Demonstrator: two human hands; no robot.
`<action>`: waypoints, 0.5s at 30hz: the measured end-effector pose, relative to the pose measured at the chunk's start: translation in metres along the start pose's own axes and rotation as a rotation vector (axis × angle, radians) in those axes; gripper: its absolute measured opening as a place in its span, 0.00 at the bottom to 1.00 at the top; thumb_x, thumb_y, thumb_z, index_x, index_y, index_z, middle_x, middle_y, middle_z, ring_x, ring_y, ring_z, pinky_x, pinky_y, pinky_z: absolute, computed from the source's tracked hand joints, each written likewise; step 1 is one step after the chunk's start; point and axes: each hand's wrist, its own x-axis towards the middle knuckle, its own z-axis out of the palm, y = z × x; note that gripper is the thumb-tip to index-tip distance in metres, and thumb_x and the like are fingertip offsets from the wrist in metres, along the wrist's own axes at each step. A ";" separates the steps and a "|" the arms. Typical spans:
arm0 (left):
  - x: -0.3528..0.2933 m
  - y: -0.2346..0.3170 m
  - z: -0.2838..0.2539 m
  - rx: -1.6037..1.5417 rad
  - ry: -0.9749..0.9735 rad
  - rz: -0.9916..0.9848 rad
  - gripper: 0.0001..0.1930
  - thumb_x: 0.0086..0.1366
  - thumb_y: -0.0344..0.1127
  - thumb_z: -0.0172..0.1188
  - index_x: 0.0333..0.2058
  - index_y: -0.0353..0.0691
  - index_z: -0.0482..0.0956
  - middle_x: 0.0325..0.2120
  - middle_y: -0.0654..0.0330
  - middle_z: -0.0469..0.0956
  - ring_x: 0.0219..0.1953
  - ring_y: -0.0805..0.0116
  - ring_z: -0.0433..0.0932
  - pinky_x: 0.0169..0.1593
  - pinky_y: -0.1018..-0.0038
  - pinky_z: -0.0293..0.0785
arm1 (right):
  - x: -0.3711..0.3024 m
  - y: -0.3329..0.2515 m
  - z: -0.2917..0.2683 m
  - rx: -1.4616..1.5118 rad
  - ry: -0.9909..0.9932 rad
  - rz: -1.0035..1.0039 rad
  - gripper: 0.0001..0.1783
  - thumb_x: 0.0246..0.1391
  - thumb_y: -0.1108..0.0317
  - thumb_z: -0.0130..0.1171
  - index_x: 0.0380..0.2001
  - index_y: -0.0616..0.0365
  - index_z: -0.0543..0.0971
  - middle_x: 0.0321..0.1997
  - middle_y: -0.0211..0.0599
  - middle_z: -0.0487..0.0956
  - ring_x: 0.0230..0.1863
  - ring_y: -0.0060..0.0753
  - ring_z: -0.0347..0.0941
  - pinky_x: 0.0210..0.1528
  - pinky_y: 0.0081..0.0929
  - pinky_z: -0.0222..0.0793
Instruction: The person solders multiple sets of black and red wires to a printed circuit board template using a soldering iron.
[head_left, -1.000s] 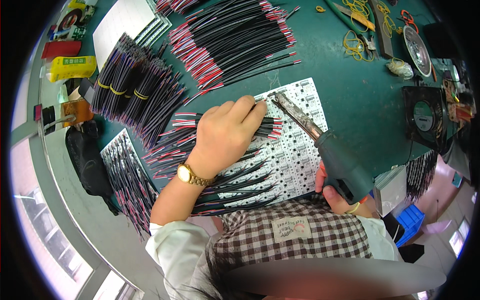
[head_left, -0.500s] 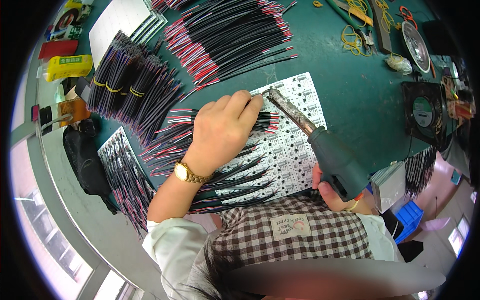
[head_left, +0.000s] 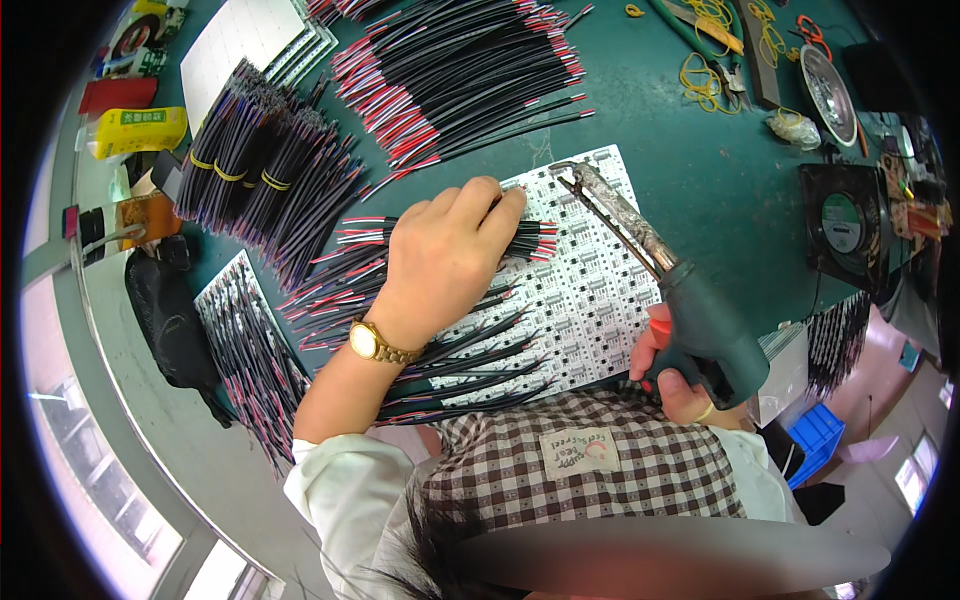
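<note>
Head view: right hand (head_left: 668,380) wrapped round soldering gun (head_left: 715,320), above white circuit board (head_left: 590,330)'s right side; likely weighty, stiff, tip hot: hold handle only. Left hand (head_left: 445,250) over black wires (head_left: 525,242), probably light, bendy; fingertips hidden, pinch cannot tell. Green table (head_left: 730,200); blue crate (head_left: 820,445) near right.

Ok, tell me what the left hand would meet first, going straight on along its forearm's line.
Probably the large spread of black wires beyond the left hand, though depth is unclear.
</note>
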 end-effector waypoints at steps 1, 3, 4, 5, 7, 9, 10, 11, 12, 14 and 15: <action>0.001 0.000 0.000 -0.001 0.001 0.002 0.14 0.49 0.30 0.58 0.37 0.43 0.78 0.29 0.65 0.72 0.26 0.71 0.73 0.26 0.75 0.68 | 0.000 0.000 0.002 0.069 0.018 -0.049 0.27 0.55 0.61 0.57 0.56 0.61 0.67 0.31 0.31 0.73 0.29 0.24 0.68 0.33 0.24 0.66; 0.002 0.000 0.000 0.012 -0.004 -0.010 0.14 0.49 0.30 0.57 0.37 0.43 0.78 0.29 0.66 0.71 0.25 0.71 0.73 0.26 0.74 0.68 | -0.002 0.008 0.001 0.085 0.018 -0.046 0.31 0.55 0.60 0.57 0.59 0.61 0.64 0.31 0.32 0.73 0.29 0.24 0.69 0.33 0.24 0.66; 0.003 0.000 -0.001 0.014 -0.006 -0.009 0.14 0.49 0.30 0.57 0.37 0.43 0.78 0.29 0.66 0.71 0.25 0.71 0.73 0.26 0.74 0.68 | -0.003 0.013 0.000 0.108 0.014 -0.044 0.35 0.55 0.59 0.58 0.62 0.61 0.61 0.31 0.33 0.73 0.29 0.24 0.69 0.33 0.25 0.66; 0.005 -0.001 -0.003 -0.021 -0.030 -0.010 0.15 0.47 0.26 0.57 0.37 0.43 0.79 0.30 0.64 0.74 0.25 0.68 0.74 0.26 0.73 0.69 | -0.005 0.017 -0.001 0.110 0.015 -0.045 0.35 0.55 0.59 0.58 0.62 0.61 0.61 0.31 0.33 0.73 0.29 0.24 0.69 0.33 0.25 0.66; 0.007 -0.004 -0.007 -0.054 -0.056 -0.009 0.18 0.45 0.23 0.56 0.38 0.42 0.80 0.31 0.63 0.76 0.25 0.66 0.75 0.27 0.72 0.71 | -0.006 0.023 -0.002 0.121 0.006 -0.063 0.34 0.55 0.61 0.57 0.61 0.62 0.61 0.31 0.33 0.73 0.29 0.25 0.69 0.34 0.25 0.66; 0.008 -0.007 -0.008 -0.016 -0.072 0.093 0.17 0.46 0.23 0.56 0.37 0.42 0.79 0.31 0.63 0.76 0.25 0.66 0.75 0.26 0.72 0.70 | -0.007 0.023 0.000 0.139 0.023 -0.043 0.29 0.54 0.62 0.57 0.57 0.63 0.65 0.30 0.33 0.73 0.29 0.25 0.69 0.34 0.24 0.65; 0.008 -0.009 -0.008 -0.014 -0.074 0.096 0.17 0.46 0.23 0.56 0.37 0.42 0.79 0.31 0.63 0.76 0.25 0.66 0.75 0.26 0.72 0.70 | -0.007 0.023 0.000 0.157 0.038 -0.021 0.24 0.53 0.64 0.56 0.52 0.63 0.70 0.29 0.32 0.73 0.28 0.26 0.69 0.34 0.24 0.65; 0.008 -0.011 -0.007 -0.034 -0.066 0.101 0.17 0.46 0.23 0.56 0.37 0.41 0.79 0.31 0.63 0.76 0.26 0.66 0.75 0.26 0.72 0.71 | -0.007 0.023 -0.002 0.160 0.040 -0.024 0.24 0.53 0.64 0.56 0.52 0.63 0.70 0.29 0.32 0.73 0.28 0.26 0.69 0.34 0.24 0.65; 0.008 -0.012 -0.007 -0.054 -0.060 0.107 0.16 0.46 0.23 0.56 0.37 0.41 0.79 0.31 0.62 0.76 0.26 0.66 0.76 0.26 0.72 0.71 | -0.006 0.023 -0.006 0.080 -0.012 0.018 0.18 0.52 0.66 0.56 0.45 0.63 0.73 0.29 0.31 0.73 0.28 0.26 0.69 0.34 0.24 0.65; 0.008 -0.012 -0.006 -0.069 -0.064 0.092 0.17 0.45 0.23 0.56 0.37 0.41 0.79 0.31 0.62 0.76 0.27 0.66 0.76 0.27 0.72 0.71 | -0.004 0.018 -0.008 -0.003 -0.059 0.059 0.12 0.51 0.68 0.55 0.38 0.62 0.76 0.28 0.31 0.73 0.28 0.26 0.68 0.34 0.24 0.65; 0.008 -0.012 -0.006 -0.082 -0.068 0.074 0.17 0.45 0.23 0.56 0.37 0.41 0.79 0.31 0.62 0.76 0.27 0.66 0.76 0.27 0.72 0.71 | -0.001 0.013 -0.007 0.001 -0.065 0.100 0.08 0.50 0.69 0.55 0.33 0.61 0.76 0.28 0.31 0.73 0.28 0.26 0.68 0.34 0.25 0.65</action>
